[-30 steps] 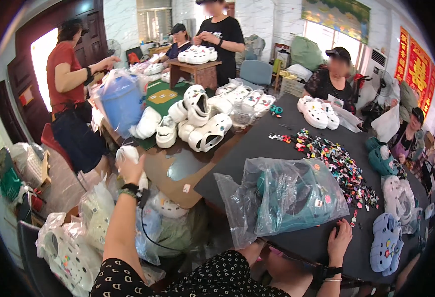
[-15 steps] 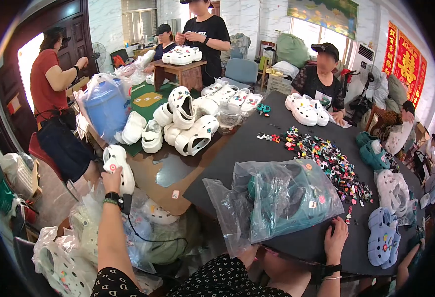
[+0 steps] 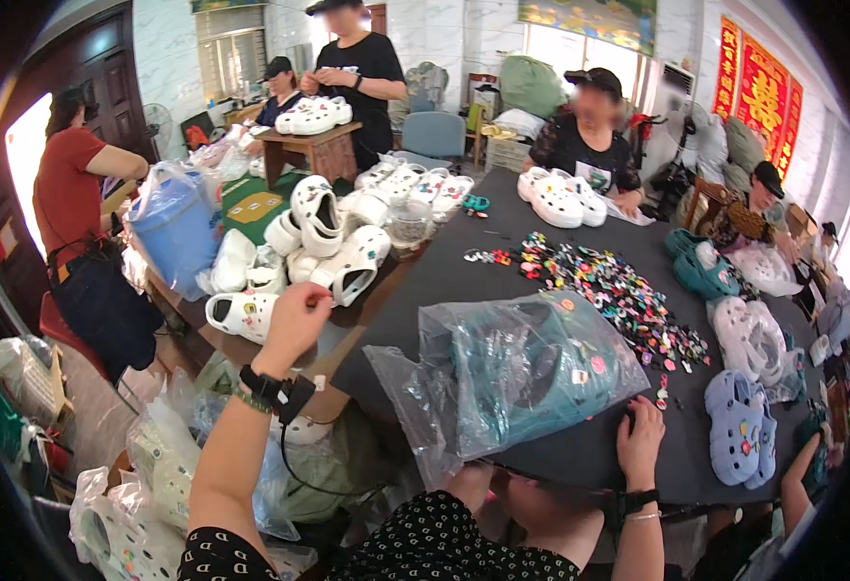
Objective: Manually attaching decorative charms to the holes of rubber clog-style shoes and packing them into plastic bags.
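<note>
My left hand (image 3: 296, 323) is raised over the brown table, fingers curled together; whatever they hold, if anything, is hidden. Just left of it lies a white clog (image 3: 242, 316) with charms, partly covered by the hand. Behind are piled white clogs (image 3: 351, 259). My right hand (image 3: 641, 438) rests on the edge of the black tabletop, palm down, fingers loosely spread and holding nothing. Beside it lies a clear plastic bag (image 3: 435, 373) with teal clogs (image 3: 561, 373) inside. Beyond the bag spreads a heap of small colourful shoe charms (image 3: 607, 290).
Blue clogs (image 3: 735, 436) and bagged white clogs (image 3: 746, 339) stand at the right, with teal clogs (image 3: 693, 263) farther back. A blue tub (image 3: 168, 228) in plastic stands at the left. Bagged clogs (image 3: 120, 533) fill the lower left. Several people work around the tables.
My left hand has carried the white clog forward to the pile's near side and now sits to the right of it. My right hand stays on the table edge. The view has shifted.
</note>
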`<state>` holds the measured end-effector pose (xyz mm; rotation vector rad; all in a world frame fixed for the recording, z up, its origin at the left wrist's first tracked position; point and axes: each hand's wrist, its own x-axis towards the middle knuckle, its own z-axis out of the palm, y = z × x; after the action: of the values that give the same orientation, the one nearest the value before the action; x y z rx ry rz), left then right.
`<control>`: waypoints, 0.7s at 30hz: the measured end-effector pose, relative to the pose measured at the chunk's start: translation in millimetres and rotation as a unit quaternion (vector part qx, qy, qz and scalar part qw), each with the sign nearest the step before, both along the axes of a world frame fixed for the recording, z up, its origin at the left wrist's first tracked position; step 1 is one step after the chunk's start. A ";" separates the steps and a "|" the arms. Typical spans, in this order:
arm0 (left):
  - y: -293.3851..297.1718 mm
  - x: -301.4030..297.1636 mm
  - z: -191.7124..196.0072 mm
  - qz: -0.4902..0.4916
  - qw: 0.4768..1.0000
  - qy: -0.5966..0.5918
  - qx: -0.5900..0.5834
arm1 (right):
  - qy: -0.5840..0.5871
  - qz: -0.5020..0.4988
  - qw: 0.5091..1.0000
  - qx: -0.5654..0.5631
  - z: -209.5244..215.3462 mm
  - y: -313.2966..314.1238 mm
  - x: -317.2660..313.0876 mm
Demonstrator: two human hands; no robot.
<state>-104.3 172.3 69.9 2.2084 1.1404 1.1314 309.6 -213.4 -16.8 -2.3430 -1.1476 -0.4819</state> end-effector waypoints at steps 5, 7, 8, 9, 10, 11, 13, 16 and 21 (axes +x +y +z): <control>-92.9 61.3 17.1 -0.288 0.946 0.086 0.126 | -0.012 0.013 1.000 0.015 -0.9 -0.9 1.2; -112.4 75.0 13.1 -0.312 0.941 0.086 0.099 | -0.021 0.012 1.000 0.006 -1.8 2.4 0.9; -114.7 79.6 8.5 -0.313 0.940 0.086 0.100 | -0.018 0.015 1.000 0.012 -2.2 5.5 -0.4; -115.1 84.8 5.0 -0.312 0.941 0.086 0.101 | -0.016 0.020 1.000 0.018 -2.3 6.6 -1.2; -115.0 91.6 4.7 -0.316 0.938 0.101 0.102 | -0.013 0.019 1.000 0.019 -2.3 7.5 -1.8; -113.5 101.6 3.7 -0.318 0.935 0.115 0.103 | 0.005 0.016 1.000 0.026 -3.6 5.2 -0.1; -114.3 124.8 -0.7 -0.310 0.936 0.060 0.155 | 0.001 0.019 0.999 0.027 -7.1 -1.6 6.1; -116.8 163.0 -0.2 -0.302 0.907 -0.018 0.292 | 0.009 0.005 1.000 0.009 -10.8 -8.8 9.9; -121.4 192.2 -15.6 -0.258 0.948 0.133 0.134 | -0.001 0.007 1.000 0.013 -26.8 -6.6 19.7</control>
<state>88.0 50.9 54.3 2.7102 0.4518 0.8143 329.2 -220.0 -43.6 -2.3123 -1.1506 -0.4915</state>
